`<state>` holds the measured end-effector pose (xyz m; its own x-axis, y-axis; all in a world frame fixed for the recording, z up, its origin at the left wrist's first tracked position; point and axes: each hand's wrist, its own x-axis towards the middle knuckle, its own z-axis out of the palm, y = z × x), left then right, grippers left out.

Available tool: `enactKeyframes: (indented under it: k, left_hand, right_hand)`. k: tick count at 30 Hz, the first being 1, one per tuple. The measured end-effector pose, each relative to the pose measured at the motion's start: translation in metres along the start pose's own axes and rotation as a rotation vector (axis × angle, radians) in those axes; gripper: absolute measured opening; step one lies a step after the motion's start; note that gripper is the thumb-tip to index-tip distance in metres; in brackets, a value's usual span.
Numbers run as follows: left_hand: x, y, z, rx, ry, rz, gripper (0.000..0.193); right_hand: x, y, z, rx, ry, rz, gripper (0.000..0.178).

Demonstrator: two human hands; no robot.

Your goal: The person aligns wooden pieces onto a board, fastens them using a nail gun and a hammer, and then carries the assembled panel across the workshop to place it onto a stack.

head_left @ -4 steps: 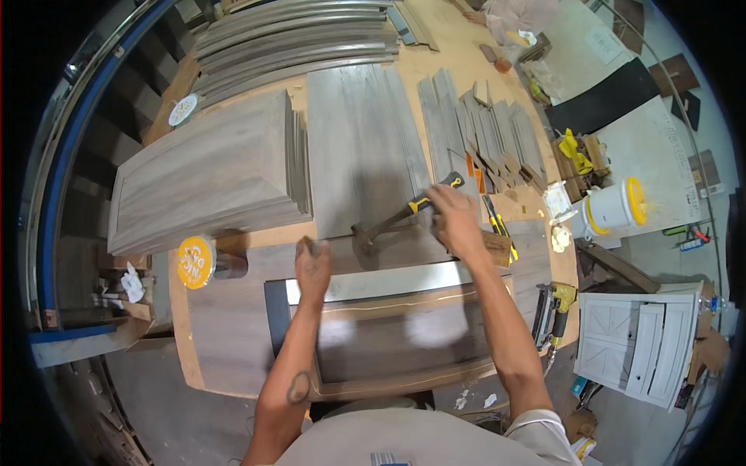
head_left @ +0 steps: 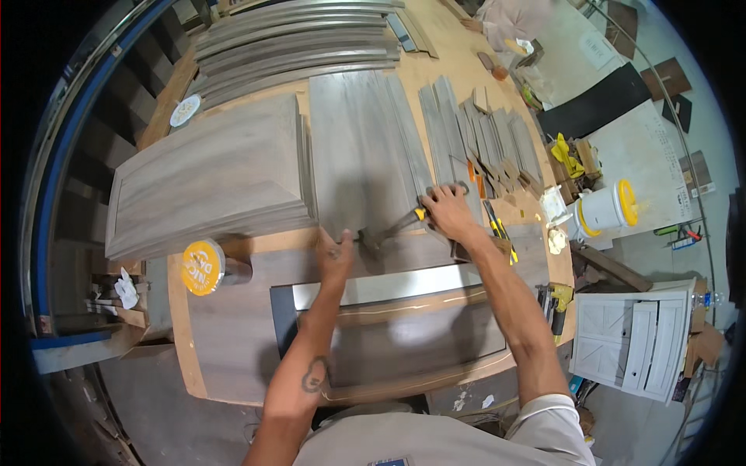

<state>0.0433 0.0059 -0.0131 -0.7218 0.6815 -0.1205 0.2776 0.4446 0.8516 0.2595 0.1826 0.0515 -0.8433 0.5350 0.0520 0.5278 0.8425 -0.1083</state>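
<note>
My right hand (head_left: 452,213) is wrapped round the handle end of a hammer (head_left: 400,225) with a black and yellow grip. The hammer lies slanted, its dark head (head_left: 370,242) toward my left hand. My left hand (head_left: 336,255) is just left of that head, thumb apart from the fingers, with nothing visible in it. Nearest me is a grey-brown recessed wood panel (head_left: 412,342), with a pale strip (head_left: 388,286) along its far side and a dark strip (head_left: 283,318) at its left. A thin glossy line runs along the panel's edge pieces.
Stacked framed panels (head_left: 206,175) are at the left, and long boards (head_left: 361,147) in the middle. Narrow wood strips (head_left: 501,140) lie at the right, near yellow-black tools (head_left: 498,225) and a nail gun (head_left: 557,305). A yellow-lidded can (head_left: 203,266) stands at the left; a person's sleeve (head_left: 505,23) shows at the far right.
My left hand has moved right and slightly away from me, closer to the hammer head. My right hand has shifted slightly, now covering more of the handle's end. The whole view has tilted a little.
</note>
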Motion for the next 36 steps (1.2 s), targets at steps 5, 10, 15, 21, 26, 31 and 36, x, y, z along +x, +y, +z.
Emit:
enactKeyframes:
  k: [5, 10, 15, 21, 26, 31, 36]
  left_hand:
    - [0.025, 0.02, -0.007, -0.07, 0.038, 0.006, 0.065]
    - [0.025, 0.017, -0.001, 0.021, 0.051, 0.028, 0.067]
    - [0.02, 0.026, -0.002, 0.133, 0.021, -0.011, 0.071]
    - [0.02, 0.043, 0.003, 0.204, -0.024, -0.151, 0.078]
    - [0.02, 0.049, 0.003, 0.172, -0.043, -0.196, 0.078]
    - [0.023, 0.052, 0.005, 0.136, -0.032, -0.232, 0.077]
    - [0.041, 0.039, 0.008, 0.06, 0.201, -0.236, 0.069]
  right_hand:
    - [-0.002, 0.021, -0.017, -0.069, 0.204, 0.132, 0.035]
    - [-0.003, 0.059, -0.005, -0.029, 0.476, 0.517, 0.032]
    - [0.039, 0.006, 0.01, 0.081, 0.627, 0.447, 0.026]
    - [0.044, -0.081, 0.052, 0.25, 0.422, 0.484, 0.035]
    - [0.056, -0.084, 0.051, 0.097, 0.319, 0.636, 0.043]
    - [0.075, -0.105, 0.046, 0.012, 0.039, 0.785, 0.052]
    - [0.092, -0.108, 0.038, 0.116, 0.026, 0.866, 0.052]
